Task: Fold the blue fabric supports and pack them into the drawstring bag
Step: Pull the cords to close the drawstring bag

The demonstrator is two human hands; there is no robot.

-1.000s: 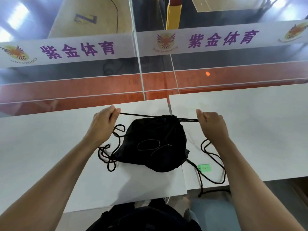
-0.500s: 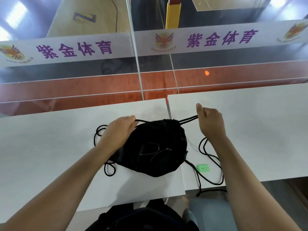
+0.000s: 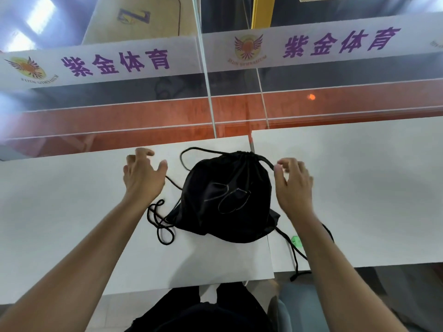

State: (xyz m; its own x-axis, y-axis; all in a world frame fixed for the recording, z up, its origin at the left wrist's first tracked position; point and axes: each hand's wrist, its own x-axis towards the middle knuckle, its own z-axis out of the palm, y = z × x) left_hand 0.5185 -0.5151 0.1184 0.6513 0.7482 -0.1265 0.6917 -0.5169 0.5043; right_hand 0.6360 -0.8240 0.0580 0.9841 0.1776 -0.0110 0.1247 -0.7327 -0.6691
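A black drawstring bag (image 3: pixel 226 197) lies bulging on the white table, its mouth cinched shut at the far end. Black cords (image 3: pixel 160 221) loop loosely on the table at both sides of it. My left hand (image 3: pixel 142 174) hovers left of the bag with fingers spread, holding nothing. My right hand (image 3: pixel 293 185) hovers right of the bag, fingers apart, close to the cord by the bag's mouth but not gripping it. No blue fabric supports are visible.
Two white tabletops (image 3: pixel 359 188) meet at a seam behind the bag. A small green tag (image 3: pixel 296 241) lies by the right cord. A glass partition (image 3: pixel 206 92) with a white banner of purple characters stands beyond the table's far edge.
Both hands have let go of the drawstrings and opened. The taut cords have gone slack and dropped onto the table. The bag's mouth stays cinched.
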